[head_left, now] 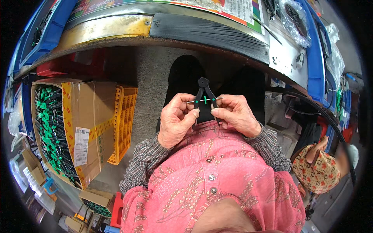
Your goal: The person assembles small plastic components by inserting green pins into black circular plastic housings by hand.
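Note:
Above my lap I hold a black drawing compass (pixel 203 86), its round hinged head upward and its two legs spread. A thin metal rod (pixel 210 99) crosses both legs, with a small green wheel (pixel 205 99) midway and green dots where it passes through. My left hand (pixel 178 118) is closed, thumb and fingers pinching the left leg and the rod's left end. On the other side my right hand (pixel 236 114) grips the right leg and rod end the same way. Fingers partly hide the leg tips.
On the left an open cardboard box (pixel 91 128) holds many black and green compasses, beside a yellow plastic crate (pixel 125 124). The workbench edge (pixel 210 33) curves ahead. Blue bins (pixel 48 33) stand at both bench ends. A black cable (pixel 330 120) hangs right, near another person's patterned sleeve (pixel 316 169).

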Motion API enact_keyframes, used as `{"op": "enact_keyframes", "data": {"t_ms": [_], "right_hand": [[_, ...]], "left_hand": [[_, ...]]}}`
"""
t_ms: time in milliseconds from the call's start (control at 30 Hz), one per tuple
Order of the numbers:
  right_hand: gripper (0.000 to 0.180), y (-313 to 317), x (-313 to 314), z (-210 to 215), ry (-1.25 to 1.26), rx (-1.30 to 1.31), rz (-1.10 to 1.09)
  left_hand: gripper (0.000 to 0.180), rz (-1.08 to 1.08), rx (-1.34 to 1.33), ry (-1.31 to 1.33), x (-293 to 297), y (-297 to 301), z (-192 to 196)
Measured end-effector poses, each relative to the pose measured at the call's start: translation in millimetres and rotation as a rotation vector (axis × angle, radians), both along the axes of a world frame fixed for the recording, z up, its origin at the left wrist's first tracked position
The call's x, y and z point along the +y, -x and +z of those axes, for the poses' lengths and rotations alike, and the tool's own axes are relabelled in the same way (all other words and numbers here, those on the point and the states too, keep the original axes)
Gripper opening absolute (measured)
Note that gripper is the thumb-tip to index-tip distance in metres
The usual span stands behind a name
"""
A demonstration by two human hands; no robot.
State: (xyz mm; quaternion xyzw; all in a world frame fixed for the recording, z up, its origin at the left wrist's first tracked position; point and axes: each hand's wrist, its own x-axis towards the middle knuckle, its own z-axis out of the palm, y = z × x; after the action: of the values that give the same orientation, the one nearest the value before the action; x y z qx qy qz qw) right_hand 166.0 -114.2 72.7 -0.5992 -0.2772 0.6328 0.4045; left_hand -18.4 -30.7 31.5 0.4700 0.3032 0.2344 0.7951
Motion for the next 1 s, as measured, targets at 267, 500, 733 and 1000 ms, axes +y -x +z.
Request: {"op": "enact_keyframes", "data": {"t_ms": [267, 500, 733, 1000], "right_hand": [[0.011, -5, 0, -1, -0.013, -0.050, 0.056], [0.019, 12, 13, 3, -0.162, -0.058, -0.130], [0.020, 10, 12, -6, -0.132, -0.097, -0.073], [0.015, 9, 9, -13, -0.103, -0.265, -0.035]], "left_hand": [[0.027, -0.037, 0.011, -0.089, 7, 7, 4], [0.026, -0.051, 0.032, -0.094, 3, 2, 10], [0.022, 0.006, 0.008, -0.064, -8, -7, 3], [0.018, 0.045, -0.079, 0.144, -13, -13, 6]]}}
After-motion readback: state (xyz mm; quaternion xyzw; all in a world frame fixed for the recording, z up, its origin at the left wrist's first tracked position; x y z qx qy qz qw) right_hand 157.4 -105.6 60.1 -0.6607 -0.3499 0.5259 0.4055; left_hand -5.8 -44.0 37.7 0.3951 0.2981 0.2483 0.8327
